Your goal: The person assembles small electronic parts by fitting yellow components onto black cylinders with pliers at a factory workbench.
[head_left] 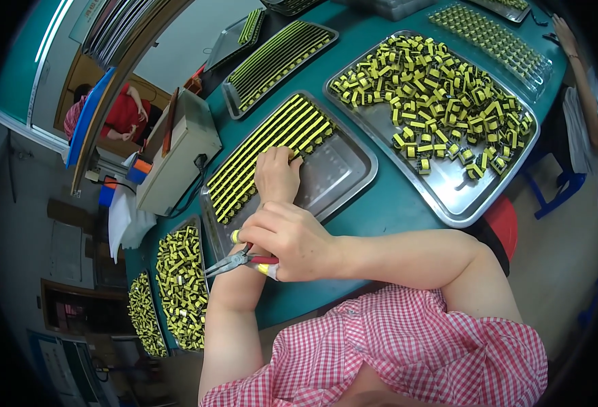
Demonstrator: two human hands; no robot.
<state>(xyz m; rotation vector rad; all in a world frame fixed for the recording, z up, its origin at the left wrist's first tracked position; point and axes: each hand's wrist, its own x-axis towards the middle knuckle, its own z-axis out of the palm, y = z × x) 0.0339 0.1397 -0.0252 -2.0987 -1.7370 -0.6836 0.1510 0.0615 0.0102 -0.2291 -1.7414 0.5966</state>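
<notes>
My left hand [276, 178] reaches over a metal tray [340, 166] lined with rows of small yellow-and-black transformers [258, 149]. Its fingers are bent together at the rows' near edge; whatever they pinch is hidden beneath them. Crossing over my left forearm, my right hand [295, 241] grips long-nose pliers [236, 260] with red handles, their jaws pointing left. Yellow tape or a cover shows on a finger and by the handle end. Below the pliers' tips, loose transformers [180, 285] fill a narrower tray at the left.
To the right, a large metal tray [441, 197] holds heaped loose transformers. Farther back lie a filled tray [278, 57] and a clear plastic tray [492, 44] of parts. A beige box [183, 149] stands at the left edge. Another person's arm [581, 81] is at far right.
</notes>
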